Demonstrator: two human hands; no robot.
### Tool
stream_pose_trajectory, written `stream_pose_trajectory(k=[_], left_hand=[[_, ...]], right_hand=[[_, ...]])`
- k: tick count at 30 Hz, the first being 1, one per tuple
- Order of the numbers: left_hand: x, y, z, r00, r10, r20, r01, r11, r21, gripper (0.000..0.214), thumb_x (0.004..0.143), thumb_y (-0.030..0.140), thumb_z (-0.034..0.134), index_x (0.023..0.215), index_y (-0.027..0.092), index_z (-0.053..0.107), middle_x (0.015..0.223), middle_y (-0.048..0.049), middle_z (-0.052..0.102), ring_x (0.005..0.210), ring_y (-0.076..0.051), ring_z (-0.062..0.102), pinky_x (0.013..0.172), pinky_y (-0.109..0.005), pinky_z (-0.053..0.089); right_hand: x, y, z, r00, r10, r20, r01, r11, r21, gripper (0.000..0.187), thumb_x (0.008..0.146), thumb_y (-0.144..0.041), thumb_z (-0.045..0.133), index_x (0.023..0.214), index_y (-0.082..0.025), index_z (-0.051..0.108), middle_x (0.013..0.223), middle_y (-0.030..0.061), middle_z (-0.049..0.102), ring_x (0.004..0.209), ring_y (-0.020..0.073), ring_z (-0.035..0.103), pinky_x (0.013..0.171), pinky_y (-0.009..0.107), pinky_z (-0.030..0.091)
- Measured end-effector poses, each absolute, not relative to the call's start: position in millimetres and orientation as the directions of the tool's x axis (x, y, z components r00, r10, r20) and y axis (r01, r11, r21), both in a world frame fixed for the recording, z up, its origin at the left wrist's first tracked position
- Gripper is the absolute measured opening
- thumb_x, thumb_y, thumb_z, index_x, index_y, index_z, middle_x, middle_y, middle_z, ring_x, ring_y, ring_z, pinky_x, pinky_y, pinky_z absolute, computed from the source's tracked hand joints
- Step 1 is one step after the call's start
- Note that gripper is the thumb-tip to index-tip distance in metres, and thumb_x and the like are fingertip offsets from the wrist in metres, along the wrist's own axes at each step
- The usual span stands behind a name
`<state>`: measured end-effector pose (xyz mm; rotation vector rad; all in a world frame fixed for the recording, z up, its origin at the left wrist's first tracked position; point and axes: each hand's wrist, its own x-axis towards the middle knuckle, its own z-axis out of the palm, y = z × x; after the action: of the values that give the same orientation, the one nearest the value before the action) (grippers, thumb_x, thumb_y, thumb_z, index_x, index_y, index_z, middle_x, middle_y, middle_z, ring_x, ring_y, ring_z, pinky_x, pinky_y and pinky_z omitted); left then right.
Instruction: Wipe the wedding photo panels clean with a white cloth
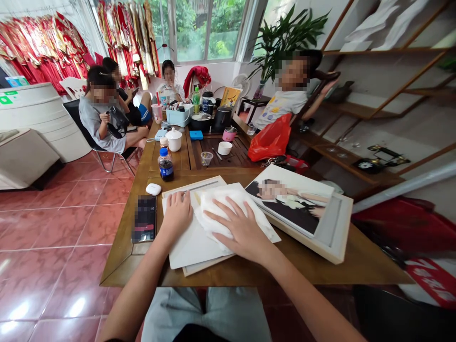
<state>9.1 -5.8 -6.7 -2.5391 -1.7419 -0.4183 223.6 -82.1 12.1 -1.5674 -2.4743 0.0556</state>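
Note:
My right hand [237, 223] lies spread and flat on a crumpled white cloth or tissue [213, 199], pressing it against a white sheet or panel [188, 249]. To its left, my left hand [179, 209] rests on the upper left part of the same sheet, fingers lightly bent and holding nothing. Under the sheet a pale wooden frame [208, 267] shows at the bottom and top edges. On the right, a photo print [292, 202] of a person in dark and white clothes lies tilted on another pale wooden frame [340, 237].
Left of my hands are a phone [144, 218], a white earbud case [153, 189] and a dark drink bottle [166, 166]. Behind stand a white lidded pot [174, 140], cups and a red plastic bag [270, 137]. Several people sit around the wooden table [124, 251].

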Motion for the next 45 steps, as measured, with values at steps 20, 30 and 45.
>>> stream_pose_trajectory(k=[20,30,45], left_hand=[[7,-3,-5,0.367,0.914,0.174,0.909,-0.393,0.143,0.049,0.102,0.022,0.036,0.150,0.012,0.045,0.138,-0.0173,0.056,0.132,-0.031,0.049,0.117,-0.047,0.031],[10,-7,0,0.355,0.923,0.149,0.924,-0.370,0.092,0.053,0.098,0.015,0.043,0.150,0.007,0.044,0.138,-0.0220,0.056,0.131,-0.033,0.050,0.116,-0.048,0.033],[8,-3,-6,0.376,0.905,0.198,0.908,-0.403,0.119,0.051,0.097,0.012,0.039,0.147,0.007,0.047,0.135,-0.0206,0.057,0.131,-0.031,0.050,0.116,-0.048,0.033]], right_hand=[[199,-29,20,-0.336,0.936,0.102,0.922,0.349,-0.168,0.056,0.100,-0.054,0.047,0.156,-0.045,0.041,0.169,0.0018,0.030,0.155,0.0404,0.020,0.114,0.078,0.018],[207,-74,19,-0.375,0.923,0.084,0.913,0.384,-0.138,0.054,0.099,-0.049,0.052,0.153,-0.045,0.045,0.169,0.0026,0.029,0.155,0.0411,0.019,0.116,0.076,0.018],[220,-114,5,-0.375,0.914,0.155,0.904,0.397,-0.156,0.054,0.100,-0.049,0.050,0.154,-0.046,0.044,0.168,0.0005,0.032,0.154,0.0414,0.024,0.114,0.078,0.022]])
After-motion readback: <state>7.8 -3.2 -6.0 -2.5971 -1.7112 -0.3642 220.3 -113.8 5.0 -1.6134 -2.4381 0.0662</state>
